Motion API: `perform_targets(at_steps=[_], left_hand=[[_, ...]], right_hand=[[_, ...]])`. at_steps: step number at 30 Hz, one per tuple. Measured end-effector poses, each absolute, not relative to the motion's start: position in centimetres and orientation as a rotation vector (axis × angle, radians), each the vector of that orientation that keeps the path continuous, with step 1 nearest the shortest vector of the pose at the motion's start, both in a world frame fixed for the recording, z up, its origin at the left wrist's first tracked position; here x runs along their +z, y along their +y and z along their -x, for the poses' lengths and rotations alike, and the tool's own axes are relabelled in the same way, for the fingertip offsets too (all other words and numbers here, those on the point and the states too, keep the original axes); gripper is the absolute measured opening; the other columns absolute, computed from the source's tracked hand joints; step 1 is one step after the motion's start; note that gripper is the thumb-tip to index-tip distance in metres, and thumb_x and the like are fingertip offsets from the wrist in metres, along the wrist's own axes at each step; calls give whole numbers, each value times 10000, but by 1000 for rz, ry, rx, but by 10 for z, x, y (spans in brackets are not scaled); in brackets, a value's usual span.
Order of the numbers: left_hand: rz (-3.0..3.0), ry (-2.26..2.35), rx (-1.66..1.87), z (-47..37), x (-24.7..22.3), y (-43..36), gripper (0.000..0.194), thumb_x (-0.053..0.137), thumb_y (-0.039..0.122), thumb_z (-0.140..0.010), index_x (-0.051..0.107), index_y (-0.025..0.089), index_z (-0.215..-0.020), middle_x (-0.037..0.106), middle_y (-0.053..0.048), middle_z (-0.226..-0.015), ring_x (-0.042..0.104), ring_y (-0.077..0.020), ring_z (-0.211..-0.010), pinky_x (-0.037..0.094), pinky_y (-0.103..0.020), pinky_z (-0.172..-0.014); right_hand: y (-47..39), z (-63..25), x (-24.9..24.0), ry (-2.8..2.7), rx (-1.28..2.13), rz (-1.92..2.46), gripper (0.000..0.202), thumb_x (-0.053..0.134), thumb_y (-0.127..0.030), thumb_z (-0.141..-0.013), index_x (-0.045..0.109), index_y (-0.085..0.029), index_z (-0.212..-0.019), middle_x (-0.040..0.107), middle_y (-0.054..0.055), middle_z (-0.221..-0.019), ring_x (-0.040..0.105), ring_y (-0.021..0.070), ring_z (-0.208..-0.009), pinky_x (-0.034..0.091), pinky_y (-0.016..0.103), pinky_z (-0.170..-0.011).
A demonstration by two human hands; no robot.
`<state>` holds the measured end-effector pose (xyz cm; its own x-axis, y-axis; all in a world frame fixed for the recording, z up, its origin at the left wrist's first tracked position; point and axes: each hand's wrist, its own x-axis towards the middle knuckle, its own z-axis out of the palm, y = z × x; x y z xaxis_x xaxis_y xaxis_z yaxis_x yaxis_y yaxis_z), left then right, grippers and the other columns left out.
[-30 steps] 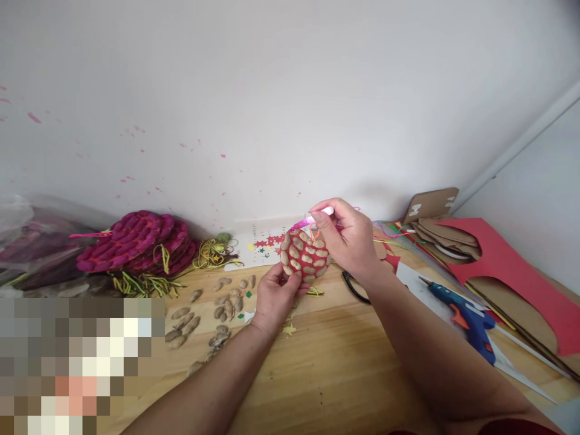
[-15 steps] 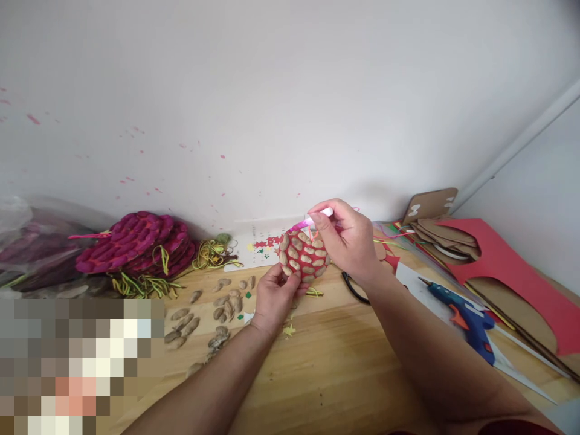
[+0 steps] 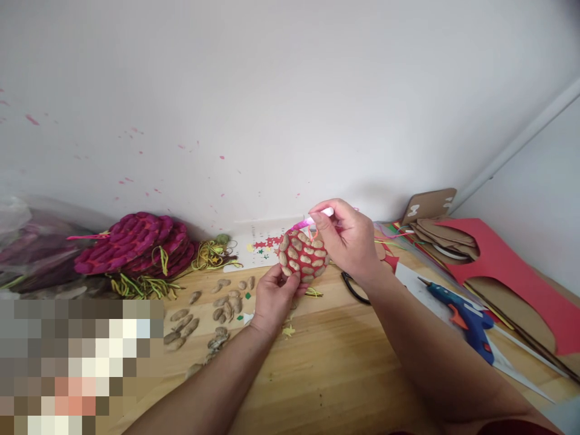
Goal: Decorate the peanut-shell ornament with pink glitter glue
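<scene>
My left hand (image 3: 277, 296) grips the lower edge of a round red disc (image 3: 306, 258) covered with rows of plain tan peanuts, thumb on its face. It is tilted up towards me, with a pink-orange string loop at its top. In my right hand (image 3: 347, 238), thumb and fingers pinch a white-and-magenta marker (image 3: 312, 220). Its tip points down and left, at the peanuts on the disc's upper left edge; whether it touches them I cannot tell. Loose peanuts (image 3: 231, 304) lie on the wooden table (image 3: 317, 374) left of my hands.
At the left is a stack of discs with magenta peanuts (image 3: 131, 244), beside green-yellow yarn (image 3: 212, 255). Star cut-outs (image 3: 267, 243) lie on white paper behind my hands. Black-handled scissors (image 3: 353, 289), a blue glue gun (image 3: 471, 320) and red card (image 3: 507, 260) are at the right.
Almost nothing differs. The marker's tip stays at the disc's upper left edge, and both hands keep their hold; the view has shifted very slightly.
</scene>
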<state>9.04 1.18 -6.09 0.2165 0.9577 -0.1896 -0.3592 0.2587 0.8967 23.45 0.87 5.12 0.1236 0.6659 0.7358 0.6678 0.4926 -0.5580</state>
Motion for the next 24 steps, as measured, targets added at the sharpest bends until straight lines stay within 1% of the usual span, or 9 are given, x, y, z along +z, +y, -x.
perform_targets(at_steps=[11, 17, 24], left_hand=[[-864, 903, 1076, -90, -63, 13, 405, 909, 399, -579, 708, 161, -836, 751, -26, -785, 704, -163, -624, 595, -278, -620], [-873, 915, 1078, -90, -66, 13, 384, 896, 394, -601, 708, 164, -844, 737, -9, -761, 714, -169, -645, 607, -290, -649], [-874, 891, 1087, -89, -66, 14, 395, 901, 408, -607, 702, 165, -847, 730, -5, -733, 707, -164, -613, 604, -289, -632]], right_hand=[[8, -235, 52, -1580, 0, 1173, 184, 597, -349, -988, 679, -211, -896, 691, -8, -778, 602, 113, -668, 445, 247, -630], [7, -237, 54, -1561, -13, 1199, 184, 596, -344, -989, 675, -205, -899, 690, -1, -776, 612, 120, -694, 447, 251, -639], [6, -235, 55, -1561, 6, 1217, 198, 595, -368, -990, 675, -213, -895, 689, -5, -762, 602, 119, -674, 439, 251, -626]])
